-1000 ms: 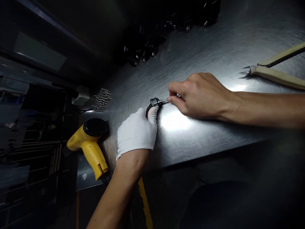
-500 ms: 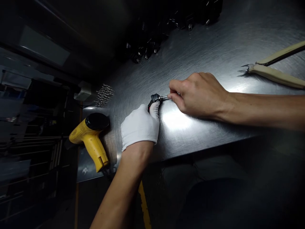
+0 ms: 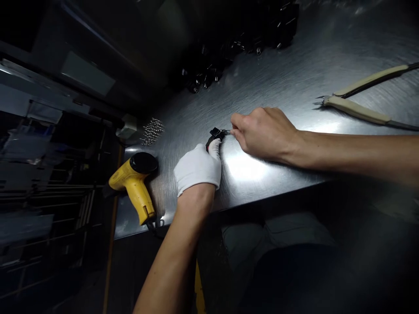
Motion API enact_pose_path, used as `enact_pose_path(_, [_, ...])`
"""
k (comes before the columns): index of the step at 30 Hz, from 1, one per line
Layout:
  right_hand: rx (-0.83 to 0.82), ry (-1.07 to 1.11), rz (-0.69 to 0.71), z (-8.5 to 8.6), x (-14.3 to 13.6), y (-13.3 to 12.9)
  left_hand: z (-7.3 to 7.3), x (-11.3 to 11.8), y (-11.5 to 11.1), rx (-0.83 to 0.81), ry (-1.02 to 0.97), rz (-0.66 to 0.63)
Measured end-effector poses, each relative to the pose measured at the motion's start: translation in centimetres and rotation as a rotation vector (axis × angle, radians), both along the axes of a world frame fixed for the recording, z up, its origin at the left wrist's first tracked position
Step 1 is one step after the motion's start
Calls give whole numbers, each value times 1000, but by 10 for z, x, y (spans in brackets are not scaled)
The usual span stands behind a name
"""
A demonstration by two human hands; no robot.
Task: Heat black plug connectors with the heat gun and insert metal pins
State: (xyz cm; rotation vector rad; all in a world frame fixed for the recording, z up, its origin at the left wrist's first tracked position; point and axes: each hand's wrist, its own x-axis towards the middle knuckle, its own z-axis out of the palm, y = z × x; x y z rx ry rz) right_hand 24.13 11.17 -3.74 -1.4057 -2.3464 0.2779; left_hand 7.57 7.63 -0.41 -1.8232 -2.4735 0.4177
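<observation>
In a white glove, my left hand (image 3: 200, 168) is closed around a small black part (image 3: 215, 133) with a bit of red on it. The part is held just above or against the metal bench; which one I cannot tell. My bare right hand (image 3: 266, 134) pinches the outer end of a thin metal piece (image 3: 225, 131), whose other end meets the black part. Whether the metal piece is fixed to the part is too small to see. My right fingertips hide the end they grip.
A yellow heat gun (image 3: 139, 192) rests on the left of the steel bench (image 3: 278, 96). Small shiny metal pieces (image 3: 152, 131) lie in a cluster behind it. Cutting pliers (image 3: 360, 109) with cream handles lie open at the right. Several black parts (image 3: 209, 72) are heaped at the back.
The camera view has shifted, so the bench things appear moved. Both hands keep their grips; the black part looks slightly tilted compared with before, and the right hand stays close to it.
</observation>
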Motion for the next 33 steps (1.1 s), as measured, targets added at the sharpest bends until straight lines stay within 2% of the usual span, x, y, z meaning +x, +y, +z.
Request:
enact_pose_path(11, [45,34,60,1,5,-1,5,-10,-5,-18,30,-67])
enact_pose_path(19, [64,102,199,-1,6,1,5,-38,-9,-38,87,-200])
enact_pose_path(24, [32,87,229,1,4,0,4,-53,-9,-43,104,-268])
enact_pose_path(33, [-9,60,189,4,-1,-3,4,-47,-6,-62,42,-174])
